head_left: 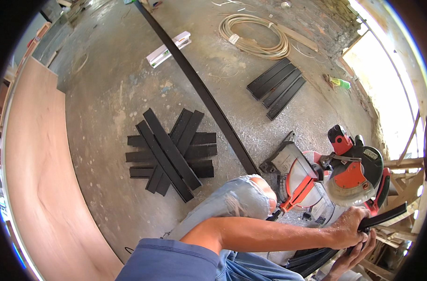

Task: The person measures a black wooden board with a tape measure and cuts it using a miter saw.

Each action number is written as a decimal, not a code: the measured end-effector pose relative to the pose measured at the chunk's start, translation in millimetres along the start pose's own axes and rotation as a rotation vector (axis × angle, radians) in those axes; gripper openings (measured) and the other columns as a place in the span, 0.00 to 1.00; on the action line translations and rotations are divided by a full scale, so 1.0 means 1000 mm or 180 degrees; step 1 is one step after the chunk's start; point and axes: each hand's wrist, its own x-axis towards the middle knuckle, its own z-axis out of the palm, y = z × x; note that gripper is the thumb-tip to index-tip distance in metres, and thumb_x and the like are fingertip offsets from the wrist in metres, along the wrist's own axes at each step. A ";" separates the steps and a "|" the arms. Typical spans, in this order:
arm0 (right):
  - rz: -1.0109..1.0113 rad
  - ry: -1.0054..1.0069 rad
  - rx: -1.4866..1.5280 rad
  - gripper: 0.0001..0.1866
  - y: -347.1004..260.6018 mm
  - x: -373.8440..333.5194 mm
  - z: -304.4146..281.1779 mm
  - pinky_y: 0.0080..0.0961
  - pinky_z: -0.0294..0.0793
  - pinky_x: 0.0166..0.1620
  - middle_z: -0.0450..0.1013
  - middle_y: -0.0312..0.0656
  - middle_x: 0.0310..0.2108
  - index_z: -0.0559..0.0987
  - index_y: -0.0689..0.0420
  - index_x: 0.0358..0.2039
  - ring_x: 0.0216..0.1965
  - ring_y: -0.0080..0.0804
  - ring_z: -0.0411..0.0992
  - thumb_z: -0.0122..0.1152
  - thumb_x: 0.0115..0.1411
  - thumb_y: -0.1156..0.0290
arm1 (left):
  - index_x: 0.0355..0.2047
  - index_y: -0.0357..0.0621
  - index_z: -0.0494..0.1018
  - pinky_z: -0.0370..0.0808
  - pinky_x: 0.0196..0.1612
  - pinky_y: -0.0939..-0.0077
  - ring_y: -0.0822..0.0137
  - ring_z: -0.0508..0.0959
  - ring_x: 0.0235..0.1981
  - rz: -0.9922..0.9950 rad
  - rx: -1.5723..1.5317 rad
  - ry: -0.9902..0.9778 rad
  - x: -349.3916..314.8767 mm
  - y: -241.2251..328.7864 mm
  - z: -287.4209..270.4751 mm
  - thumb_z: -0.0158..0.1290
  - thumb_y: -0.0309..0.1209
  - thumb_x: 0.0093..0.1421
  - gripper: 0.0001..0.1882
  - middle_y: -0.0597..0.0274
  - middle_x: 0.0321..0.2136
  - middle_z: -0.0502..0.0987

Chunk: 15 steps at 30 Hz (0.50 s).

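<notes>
My left hand [350, 228] reaches across to the lower right, its fingers wrapped round a short black strip [387, 217] that slants up and to the right. Just below, my right hand [356, 257] is closed around the lower part of the strip; its palm is partly hidden. Beyond my hands stands a red and black mitre saw [351, 175] with a round blade guard. A long black strip [194, 77] runs from the saw far across the floor. More black strips [311, 261] lie beneath my left forearm, partly covered.
Cut black strips lie in a crossed pile [169, 154] and a smaller row [276, 86]. Farther off are a coil of hose [255, 36], a white slotted bar [159, 55] and a green bottle [341, 83]. A wooden panel [44, 164] lines the left; scrap wood [405, 182] lies right.
</notes>
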 end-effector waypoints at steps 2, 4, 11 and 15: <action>-0.0256 -0.0097 -0.0075 0.40 0.032 -0.006 0.001 0.41 0.58 0.66 0.59 0.49 0.66 0.63 0.65 0.67 0.66 0.43 0.60 0.43 0.71 0.40 | 0.33 0.31 0.75 0.73 0.41 0.57 0.44 0.79 0.36 0.0056 0.0257 0.0006 0.010 -0.013 0.005 0.62 0.21 0.47 0.13 0.42 0.30 0.76; -0.0478 -0.0180 -0.0304 0.41 0.054 -0.006 -0.017 0.42 0.57 0.67 0.58 0.51 0.67 0.63 0.64 0.67 0.67 0.44 0.59 0.44 0.71 0.39 | 0.31 0.31 0.74 0.72 0.41 0.56 0.41 0.78 0.36 -0.0089 0.0105 -0.0116 0.021 -0.021 0.015 0.60 0.19 0.46 0.11 0.40 0.30 0.76; 0.1117 -0.1161 0.0132 0.26 0.090 -0.034 -0.020 0.37 0.59 0.67 0.63 0.46 0.63 0.64 0.59 0.68 0.64 0.37 0.62 0.50 0.74 0.64 | 0.31 0.34 0.74 0.72 0.32 0.60 0.54 0.80 0.27 0.0526 0.0021 0.1182 0.063 0.007 -0.026 0.60 0.22 0.54 0.06 0.46 0.23 0.76; 0.1224 -0.1828 -0.0012 0.20 0.094 -0.036 -0.026 0.25 0.73 0.46 0.73 0.41 0.48 0.69 0.58 0.61 0.49 0.28 0.71 0.51 0.72 0.66 | 0.33 0.37 0.73 0.70 0.28 0.69 0.72 0.73 0.22 0.0421 -0.0144 0.1729 0.080 0.024 -0.055 0.60 0.27 0.61 0.07 0.61 0.20 0.74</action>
